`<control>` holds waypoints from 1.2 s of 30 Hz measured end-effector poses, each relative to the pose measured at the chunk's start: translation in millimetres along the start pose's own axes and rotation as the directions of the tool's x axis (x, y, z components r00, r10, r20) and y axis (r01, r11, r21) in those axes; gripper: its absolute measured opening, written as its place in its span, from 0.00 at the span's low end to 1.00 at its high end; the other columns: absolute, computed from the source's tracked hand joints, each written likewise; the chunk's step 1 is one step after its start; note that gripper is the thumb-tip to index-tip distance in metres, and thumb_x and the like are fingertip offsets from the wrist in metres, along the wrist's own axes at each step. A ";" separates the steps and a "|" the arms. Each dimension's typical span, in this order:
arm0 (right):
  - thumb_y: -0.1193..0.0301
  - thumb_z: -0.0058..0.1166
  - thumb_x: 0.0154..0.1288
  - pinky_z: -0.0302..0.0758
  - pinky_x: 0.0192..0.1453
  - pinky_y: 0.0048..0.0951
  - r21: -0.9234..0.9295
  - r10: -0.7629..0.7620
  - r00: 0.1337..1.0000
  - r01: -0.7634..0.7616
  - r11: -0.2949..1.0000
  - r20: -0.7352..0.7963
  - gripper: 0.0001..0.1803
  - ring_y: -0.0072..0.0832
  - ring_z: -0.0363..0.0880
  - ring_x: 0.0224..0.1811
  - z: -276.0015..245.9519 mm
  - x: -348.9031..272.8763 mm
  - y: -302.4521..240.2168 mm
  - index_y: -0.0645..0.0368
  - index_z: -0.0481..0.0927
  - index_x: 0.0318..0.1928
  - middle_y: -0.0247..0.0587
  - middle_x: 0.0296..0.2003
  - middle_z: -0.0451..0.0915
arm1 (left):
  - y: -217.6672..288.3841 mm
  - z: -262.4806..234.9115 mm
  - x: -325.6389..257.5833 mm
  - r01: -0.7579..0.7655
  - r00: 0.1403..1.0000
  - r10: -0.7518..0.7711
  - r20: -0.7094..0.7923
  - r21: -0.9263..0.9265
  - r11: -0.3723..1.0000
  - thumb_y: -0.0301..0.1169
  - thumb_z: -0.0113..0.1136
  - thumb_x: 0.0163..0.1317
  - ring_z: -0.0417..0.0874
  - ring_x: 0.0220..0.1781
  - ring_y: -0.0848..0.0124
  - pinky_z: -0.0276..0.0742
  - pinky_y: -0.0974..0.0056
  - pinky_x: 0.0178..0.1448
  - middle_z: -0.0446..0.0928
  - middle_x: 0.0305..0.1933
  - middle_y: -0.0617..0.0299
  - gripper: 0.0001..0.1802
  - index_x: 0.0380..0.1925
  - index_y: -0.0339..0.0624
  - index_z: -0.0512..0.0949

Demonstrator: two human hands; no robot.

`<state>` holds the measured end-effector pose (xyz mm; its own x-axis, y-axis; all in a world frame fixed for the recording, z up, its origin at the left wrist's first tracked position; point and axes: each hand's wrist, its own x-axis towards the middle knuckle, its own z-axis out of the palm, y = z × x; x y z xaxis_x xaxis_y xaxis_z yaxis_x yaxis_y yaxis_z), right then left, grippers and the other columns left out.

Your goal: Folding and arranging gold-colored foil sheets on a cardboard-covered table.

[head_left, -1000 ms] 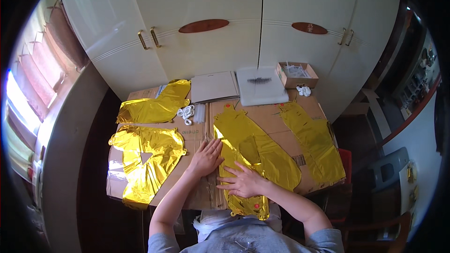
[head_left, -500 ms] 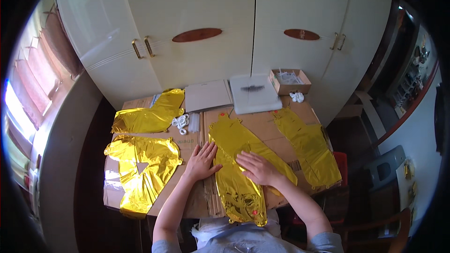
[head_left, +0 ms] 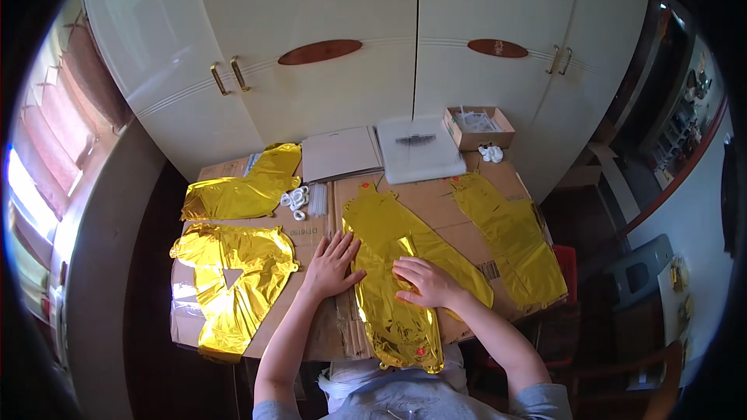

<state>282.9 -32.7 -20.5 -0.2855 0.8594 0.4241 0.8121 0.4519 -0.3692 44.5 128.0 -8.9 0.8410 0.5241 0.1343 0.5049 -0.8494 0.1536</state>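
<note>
The step in hand seems to be pressing the middle foil (head_left: 381, 272) flat: this gold piece is lying on the cardboard (head_left: 342, 334) straight in front of the person, its lower end reaching the near edge. The left hand (head_left: 330, 264) is resting open, palm down, with fingers stretched out, over the bare board and along the foil's left edge, apparently steadying it. The right hand (head_left: 426, 280) is lying over the middle of the same piece, its fingers loosely bent and its thumb apart from them; no foil is showing pinched between them. Creases are catching the light around and below that hand, so the next move, in my judgement, is calling for light, flat pressure across them while the left side is staying anchored. Two more gold pieces, the upper foil (head_left: 241, 193) and the lower foil (head_left: 253, 288), are lying at the left, and the right foil (head_left: 510, 241) is lying apart at the other side.
</note>
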 end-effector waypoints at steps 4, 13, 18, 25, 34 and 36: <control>0.53 0.59 0.64 0.67 0.69 0.39 0.025 -0.003 1.000 0.003 1.000 -0.007 0.29 0.40 0.70 0.64 0.8 -1.2 0.6 0.64 0.77 0.55 0.48 0.58 0.76 | 10.1 -6.7 0.0 -0.039 0.999 0.039 -0.028 -0.011 0.999 0.57 0.56 0.60 0.52 0.78 0.50 0.46 0.41 0.77 0.58 0.75 0.52 0.42 0.69 0.45 0.64; 0.56 0.60 0.63 0.69 0.68 0.40 0.075 0.000 1.000 0.000 0.997 -0.008 0.27 0.42 0.72 0.62 0.1 -1.0 3.4 0.63 0.76 0.55 0.48 0.56 0.77 | 27.0 -14.9 50.6 -0.242 0.963 0.254 0.090 -0.125 0.962 0.47 0.72 0.47 0.63 0.70 0.51 0.56 0.46 0.74 0.69 0.61 0.53 0.29 0.48 0.47 0.78; 0.57 0.60 0.63 0.69 0.67 0.40 0.084 0.012 1.000 -0.011 0.996 -0.015 0.27 0.44 0.72 0.62 2.0 -2.8 4.7 0.63 0.74 0.56 0.49 0.55 0.76 | 18.1 -11.3 57.8 -0.171 0.964 0.206 0.166 -0.202 0.964 0.44 0.69 0.49 0.69 0.61 0.57 0.63 0.52 0.66 0.74 0.54 0.59 0.17 0.38 0.53 0.84; 0.56 0.59 0.64 0.69 0.67 0.41 0.102 0.015 1.000 -0.016 0.995 0.016 0.30 0.45 0.72 0.63 -0.2 -2.5 5.3 0.64 0.73 0.58 0.51 0.56 0.76 | 4.0 -13.8 48.8 -0.303 0.943 0.330 0.045 -0.299 0.905 0.41 0.67 0.52 0.69 0.62 0.57 0.62 0.51 0.66 0.76 0.53 0.62 0.11 0.35 0.53 0.84; 0.61 0.61 0.61 0.70 0.67 0.41 0.217 0.106 0.994 -0.103 0.971 -0.002 0.24 0.46 0.73 0.62 -13.6 2.1 -7.8 0.62 0.78 0.54 0.52 0.56 0.76 | 24.3 1.3 46.2 -0.164 0.986 0.148 -0.082 -0.244 0.956 0.43 0.68 0.53 0.69 0.61 0.55 0.62 0.49 0.65 0.75 0.53 0.59 0.14 0.35 0.48 0.83; 0.66 0.61 0.59 0.70 0.67 0.40 0.229 0.084 0.996 -0.079 0.970 -0.014 0.22 0.45 0.73 0.62 -14.0 3.0 -8.1 0.61 0.79 0.53 0.51 0.56 0.76 | 27.3 1.8 43.2 -0.151 0.987 0.135 -0.091 -0.208 0.966 0.43 0.67 0.54 0.69 0.62 0.55 0.62 0.48 0.65 0.73 0.55 0.59 0.16 0.40 0.49 0.82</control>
<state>282.6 -37.1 -4.6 -0.2090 0.8910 0.4031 0.6940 0.4255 -0.5808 95.0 127.3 -0.6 0.8801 0.4083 0.2424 0.3204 -0.8874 0.3315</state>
